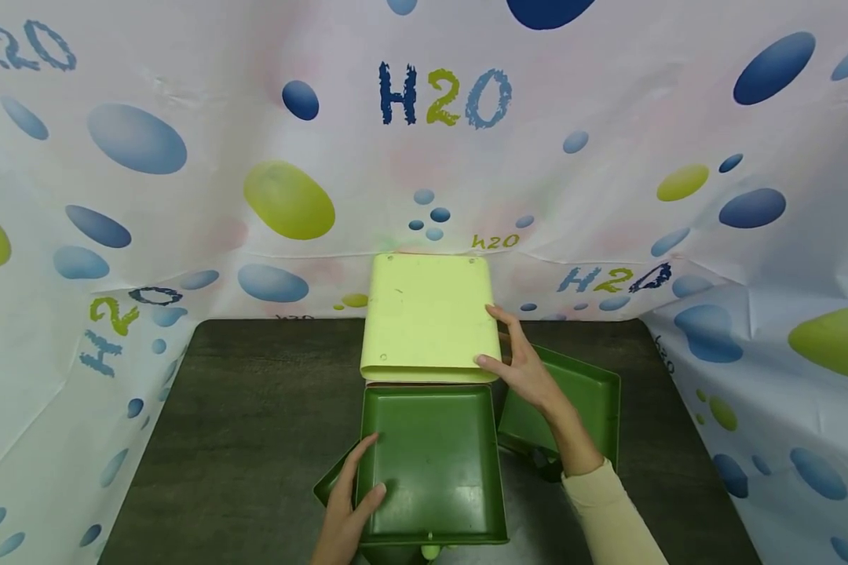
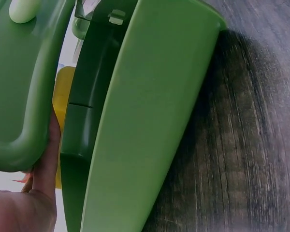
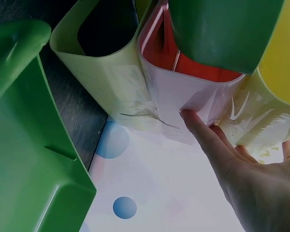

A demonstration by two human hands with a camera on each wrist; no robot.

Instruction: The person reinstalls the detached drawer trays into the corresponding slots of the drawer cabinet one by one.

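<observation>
Green lid [image 1: 431,463], presumably light, stiff and slick, best taken by its rim; left hand [image 1: 346,510] curled round that edge; right hand [image 1: 526,373] spread, fingers extended, against yellow bin [image 1: 427,314].

Left hand [image 1: 345,506] grips the left rim of a glossy, square green lid [image 1: 434,463], near, and just beyond, right hand [image 1: 526,373] touches the right edge of a pale-yellow bin [image 1: 427,314]!
</observation>
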